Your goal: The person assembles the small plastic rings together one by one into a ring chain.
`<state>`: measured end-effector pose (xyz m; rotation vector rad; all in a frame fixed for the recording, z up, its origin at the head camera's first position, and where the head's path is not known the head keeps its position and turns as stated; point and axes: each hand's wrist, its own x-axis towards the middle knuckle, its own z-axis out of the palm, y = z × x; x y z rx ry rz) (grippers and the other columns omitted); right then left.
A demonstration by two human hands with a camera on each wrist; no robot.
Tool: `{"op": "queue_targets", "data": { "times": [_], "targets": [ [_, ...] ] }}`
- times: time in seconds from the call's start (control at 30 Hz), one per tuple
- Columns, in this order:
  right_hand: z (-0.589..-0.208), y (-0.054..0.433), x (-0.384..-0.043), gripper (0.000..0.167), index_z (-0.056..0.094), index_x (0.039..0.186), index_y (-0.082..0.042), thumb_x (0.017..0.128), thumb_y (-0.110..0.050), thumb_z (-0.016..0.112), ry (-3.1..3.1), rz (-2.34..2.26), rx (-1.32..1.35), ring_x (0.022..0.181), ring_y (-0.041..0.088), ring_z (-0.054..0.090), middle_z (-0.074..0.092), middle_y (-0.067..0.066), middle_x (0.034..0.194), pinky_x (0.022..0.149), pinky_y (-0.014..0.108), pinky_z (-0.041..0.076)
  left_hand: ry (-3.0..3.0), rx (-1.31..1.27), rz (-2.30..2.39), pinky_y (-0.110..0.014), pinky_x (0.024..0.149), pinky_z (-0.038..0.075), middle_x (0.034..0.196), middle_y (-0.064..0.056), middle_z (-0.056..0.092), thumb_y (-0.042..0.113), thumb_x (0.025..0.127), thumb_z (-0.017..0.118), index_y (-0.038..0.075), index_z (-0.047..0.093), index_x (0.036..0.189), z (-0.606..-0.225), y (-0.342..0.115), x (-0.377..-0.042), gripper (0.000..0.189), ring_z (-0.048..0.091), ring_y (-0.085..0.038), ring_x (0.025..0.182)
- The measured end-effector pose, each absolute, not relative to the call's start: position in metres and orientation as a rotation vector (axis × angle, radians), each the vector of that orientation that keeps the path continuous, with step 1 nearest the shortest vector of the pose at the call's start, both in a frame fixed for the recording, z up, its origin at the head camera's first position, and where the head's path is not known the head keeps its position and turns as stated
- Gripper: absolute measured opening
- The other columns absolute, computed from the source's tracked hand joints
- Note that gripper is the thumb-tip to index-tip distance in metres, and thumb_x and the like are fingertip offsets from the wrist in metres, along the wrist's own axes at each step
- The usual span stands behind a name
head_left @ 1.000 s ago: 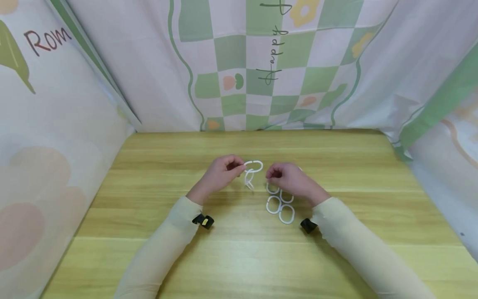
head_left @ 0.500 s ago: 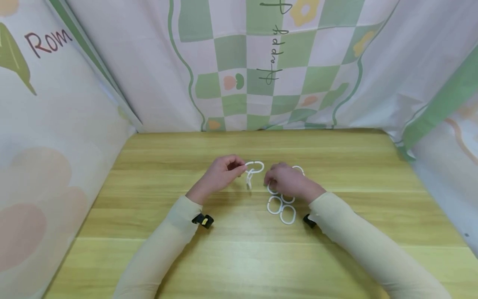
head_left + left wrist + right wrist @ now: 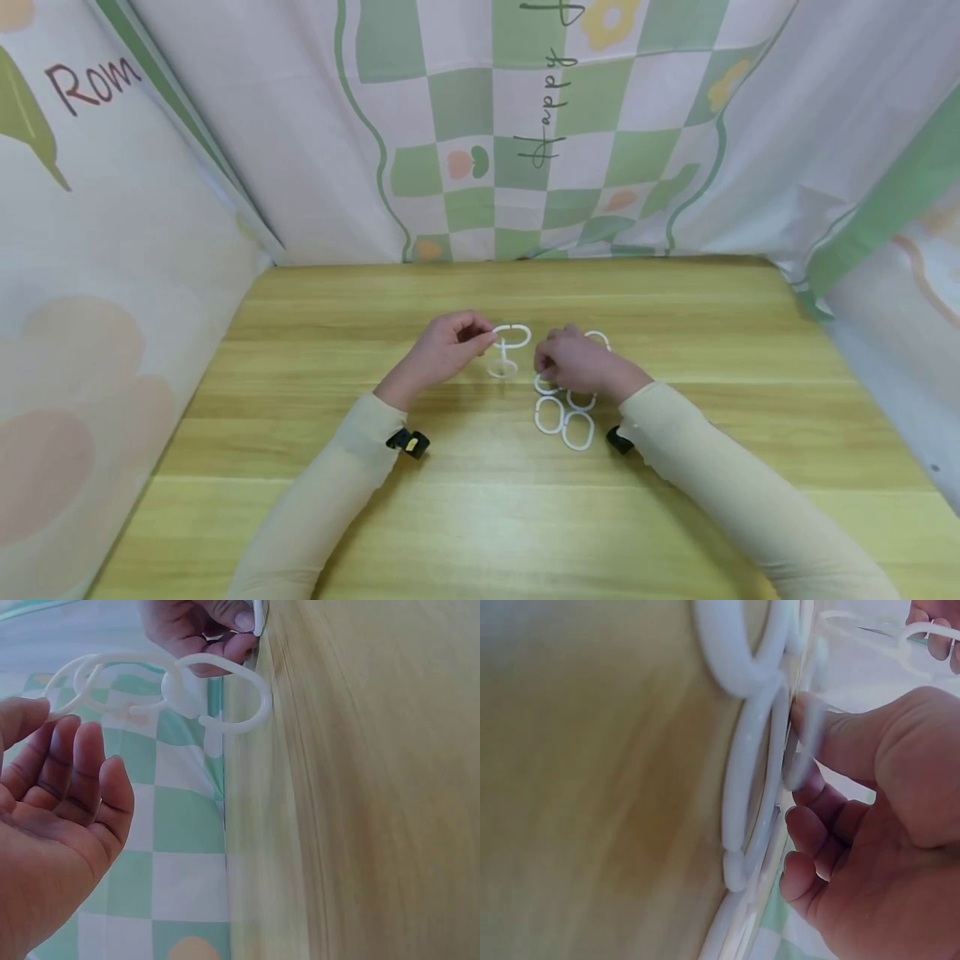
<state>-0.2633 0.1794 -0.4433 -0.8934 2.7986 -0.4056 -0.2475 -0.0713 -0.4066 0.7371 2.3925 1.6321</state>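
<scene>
My left hand pinches the end link of a short chain of white plastic links between thumb and forefinger. The chain hangs over the table, with a small gap visible in its lowest link in the left wrist view. My right hand is low over a group of loose white links lying on the table. In the right wrist view, its thumb and forefinger pinch one white link, which is blurred. Part of the group is hidden under the right hand in the head view.
The wooden table has a light grain. A patterned green and white cloth hangs behind its far edge, and pale cloth walls stand at both sides. A dark wrist camera sits on the left sleeve.
My right hand has turned slightly and shifted over the loose links, uncovering one behind it. The chain under my left hand has swung and twisted; the left hand is nearly still.
</scene>
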Motion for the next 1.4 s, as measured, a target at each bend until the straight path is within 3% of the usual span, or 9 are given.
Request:
{"op": "queue_targets", "data": {
  "times": [0.17,0.5,0.6,0.77,0.87,0.97,1.1,1.23,1.4],
  "targets": [
    [-0.443,0.179,-0.261,0.014,0.062,0.08,-0.021,0.089,-0.013,0.068,2.806,-0.409,-0.869,0.087,0.025,0.046,0.054,-0.002,0.086,0.076,0.041,0.041,2.396,0.746,1.63,-0.024,0.063,0.041,0.092,-0.021,0.061,0.008,0.099,0.059,-0.007,0.064,0.103,-0.393,-0.071,-0.237,0.017,0.049,-0.015,0.073],
    [-0.443,0.187,-0.26,0.007,0.062,0.093,-0.016,0.098,-0.021,0.061,2.688,-0.899,-0.665,0.077,0.021,0.052,0.059,0.0,0.08,0.069,0.038,0.046,2.385,0.814,1.638,-0.027,0.062,0.045,0.085,-0.011,0.061,0.022,0.099,0.061,0.004,0.067,0.102,-0.422,-0.076,-0.255,0.019,0.053,-0.017,0.072],
    [-0.439,0.189,-0.257,0.009,0.063,0.101,-0.013,0.099,-0.021,0.059,2.643,-1.105,-0.596,0.078,0.021,0.056,0.061,0.003,0.087,0.068,0.037,0.05,2.393,0.796,1.637,-0.027,0.061,0.045,0.084,-0.009,0.062,0.023,0.099,0.062,0.006,0.067,0.101,-0.422,-0.077,-0.255,0.018,0.055,-0.024,0.074],
    [-0.43,0.19,-0.253,0.018,0.066,0.114,-0.008,0.1,-0.015,0.058,2.643,-1.332,-0.586,0.084,0.023,0.058,0.065,0.007,0.098,0.07,0.038,0.052,2.356,0.775,1.667,-0.035,0.066,0.051,0.092,-0.023,0.063,0.021,0.099,0.062,0.005,0.067,0.101,-0.423,-0.076,-0.256,0.016,0.058,-0.044,0.084],
    [-0.424,0.189,-0.249,0.017,0.067,0.112,-0.009,0.101,-0.017,0.057,2.634,-1.389,-0.586,0.078,0.025,0.057,0.065,0.009,0.095,0.065,0.038,0.051,2.321,0.774,1.696,-0.046,0.072,0.053,0.094,-0.026,0.062,0.018,0.098,0.062,0.002,0.067,0.102,-0.424,-0.076,-0.256,0.018,0.059,-0.048,0.087],
    [-0.419,0.187,-0.246,0.017,0.066,0.11,-0.011,0.101,-0.023,0.057,2.613,-1.439,-0.57,0.076,0.026,0.056,0.064,0.011,0.094,0.063,0.037,0.049,2.297,0.781,1.714,-0.052,0.075,0.053,0.091,-0.02,0.063,0.016,0.098,0.063,-0.002,0.066,0.103,-0.423,-0.075,-0.255,0.019,0.06,-0.047,0.086],
    [-0.413,0.183,-0.242,0.019,0.064,0.109,-0.011,0.101,-0.027,0.057,2.568,-1.518,-0.533,0.077,0.027,0.054,0.062,0.01,0.095,0.062,0.034,0.047,2.274,0.795,1.718,-0.044,0.074,0.055,0.091,-0.017,0.064,0.014,0.097,0.063,-0.002,0.066,0.104,-0.423,-0.074,-0.254,0.017,0.061,-0.043,0.085],
    [-0.408,0.179,-0.238,0.019,0.062,0.108,-0.009,0.1,-0.026,0.059,2.496,-1.62,-0.482,0.076,0.025,0.051,0.059,0.011,0.094,0.061,0.032,0.045,2.261,0.805,1.718,-0.035,0.071,0.055,0.096,-0.026,0.063,0.01,0.097,0.063,-0.001,0.066,0.106,-0.425,-0.074,-0.253,0.015,0.061,-0.043,0.085],
    [-0.407,0.176,-0.238,0.019,0.061,0.108,-0.002,0.099,-0.019,0.059,2.407,-1.765,-0.433,0.082,0.02,0.052,0.058,0.015,0.096,0.069,0.034,0.048,2.249,0.816,1.724,-0.044,0.074,0.054,0.095,-0.023,0.064,0.012,0.097,0.063,0.0,0.066,0.105,-0.424,-0.073,-0.252,0.014,0.061,-0.043,0.085]
  ]
}}
